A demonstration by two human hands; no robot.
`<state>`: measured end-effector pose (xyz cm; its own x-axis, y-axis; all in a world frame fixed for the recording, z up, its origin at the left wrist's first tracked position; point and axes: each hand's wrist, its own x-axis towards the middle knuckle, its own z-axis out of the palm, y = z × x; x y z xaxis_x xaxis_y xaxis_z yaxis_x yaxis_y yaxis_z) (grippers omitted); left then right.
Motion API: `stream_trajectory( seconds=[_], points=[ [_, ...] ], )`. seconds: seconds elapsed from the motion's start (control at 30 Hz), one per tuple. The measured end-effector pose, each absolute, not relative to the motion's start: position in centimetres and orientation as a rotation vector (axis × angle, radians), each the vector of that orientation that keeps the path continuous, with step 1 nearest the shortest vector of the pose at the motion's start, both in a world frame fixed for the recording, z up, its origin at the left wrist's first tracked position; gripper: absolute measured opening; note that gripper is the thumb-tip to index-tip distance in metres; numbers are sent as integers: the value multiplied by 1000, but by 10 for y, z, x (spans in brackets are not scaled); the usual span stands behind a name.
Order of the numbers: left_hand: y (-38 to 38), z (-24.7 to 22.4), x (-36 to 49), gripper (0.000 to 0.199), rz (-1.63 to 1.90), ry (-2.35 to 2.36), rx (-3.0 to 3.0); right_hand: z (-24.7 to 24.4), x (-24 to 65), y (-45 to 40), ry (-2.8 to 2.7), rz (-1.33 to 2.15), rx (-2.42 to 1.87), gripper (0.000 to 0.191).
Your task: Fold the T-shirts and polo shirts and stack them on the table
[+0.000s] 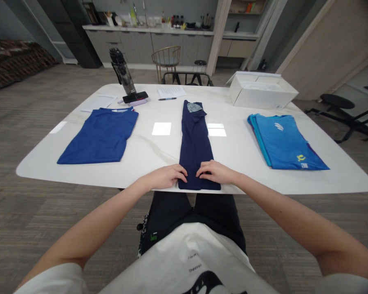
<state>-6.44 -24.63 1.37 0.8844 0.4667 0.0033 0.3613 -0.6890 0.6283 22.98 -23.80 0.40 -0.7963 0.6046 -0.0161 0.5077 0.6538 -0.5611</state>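
A long navy garment [194, 143], folded lengthwise, lies in the middle of the white table [153, 157], with a patterned lining showing at its far end. My left hand [165, 177] and my right hand [216, 171] rest on its near end, fingers curled into the cloth from both sides and almost meeting. To the left lies a flat royal-blue T-shirt [98, 136]. A folded bright-blue printed shirt [286, 143] lies to the right. Neither hand touches those two shirts.
At the far end of the table stand a black-and-clear bottle [122, 71] on a phone [135, 96], papers [171, 92], a pen [167, 98] and an open white box [260, 92]. A chair [167, 59] stands behind the table. My lap lies below its near edge.
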Motion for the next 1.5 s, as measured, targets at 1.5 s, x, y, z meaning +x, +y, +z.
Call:
stream_trajectory(
  seconds=[1.5],
  points=[
    [-52, 11, 18, 42, 1128, 967, 1039, 7, 253, -70, -1368, 1378, -1348, 40]
  ],
)
